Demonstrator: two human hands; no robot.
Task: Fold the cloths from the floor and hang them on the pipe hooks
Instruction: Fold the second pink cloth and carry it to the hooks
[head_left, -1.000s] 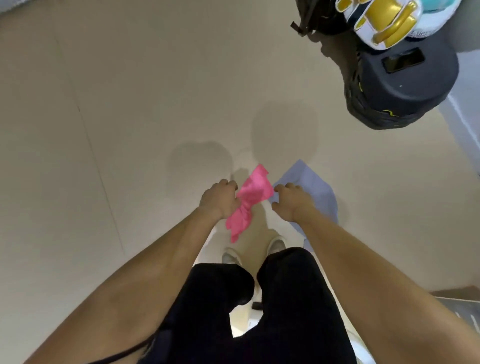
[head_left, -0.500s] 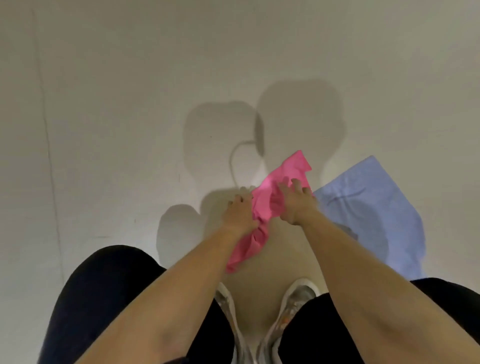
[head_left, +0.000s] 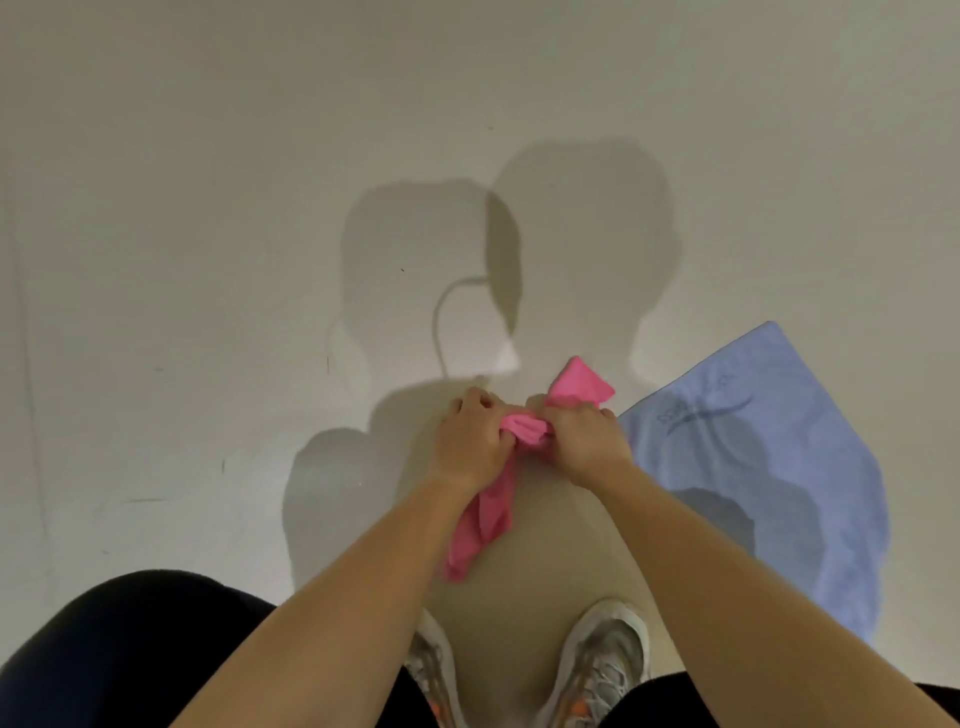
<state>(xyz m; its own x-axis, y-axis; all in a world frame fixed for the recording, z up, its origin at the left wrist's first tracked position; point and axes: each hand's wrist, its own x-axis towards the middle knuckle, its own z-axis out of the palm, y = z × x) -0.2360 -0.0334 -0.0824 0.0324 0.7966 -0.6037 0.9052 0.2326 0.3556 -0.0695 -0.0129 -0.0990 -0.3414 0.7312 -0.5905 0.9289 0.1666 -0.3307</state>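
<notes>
The left hand (head_left: 470, 441) is curled round the bunched middle of the pink cloth (head_left: 485, 519), whose long tail hangs down below that fist. Just right of the bunch, the right hand (head_left: 582, 441) grips the same pink cloth, and a flat corner sticks out beyond its knuckles. Right of the pink cloth, a blue cloth (head_left: 753, 467) lies spread on the pale floor (head_left: 208, 260).

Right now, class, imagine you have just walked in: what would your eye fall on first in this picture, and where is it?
The bright pink cloth grabs the eye, bunched between the left hand and the right hand at the centre, one end hanging down. Next comes the blue cloth lying flat on the pale floor to the right, crossed by the person's shadow.
</notes>
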